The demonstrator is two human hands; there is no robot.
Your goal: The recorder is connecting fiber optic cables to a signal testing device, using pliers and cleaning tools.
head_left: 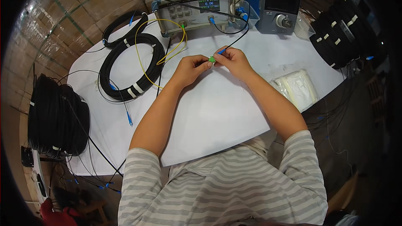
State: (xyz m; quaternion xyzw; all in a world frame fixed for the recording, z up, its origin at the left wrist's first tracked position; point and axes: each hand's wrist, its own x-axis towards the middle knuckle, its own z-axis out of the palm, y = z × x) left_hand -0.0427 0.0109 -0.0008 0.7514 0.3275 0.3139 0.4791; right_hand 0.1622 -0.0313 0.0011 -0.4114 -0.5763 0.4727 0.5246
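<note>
Head view: left hand [190,68] and right hand [233,60] meet over the white table [217,113] — both pinch 1 small green connector [212,60] between fingertips. A blue-booted black cable [234,42] runs from the right hand toward the test instrument [194,10]. Coiled black cable [130,65] lies left — well apart.

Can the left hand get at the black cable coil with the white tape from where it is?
Probably yes. The left hand is busy pinching the green plug, but the black cable coil lies just to its left on the white table, nothing between.
</note>
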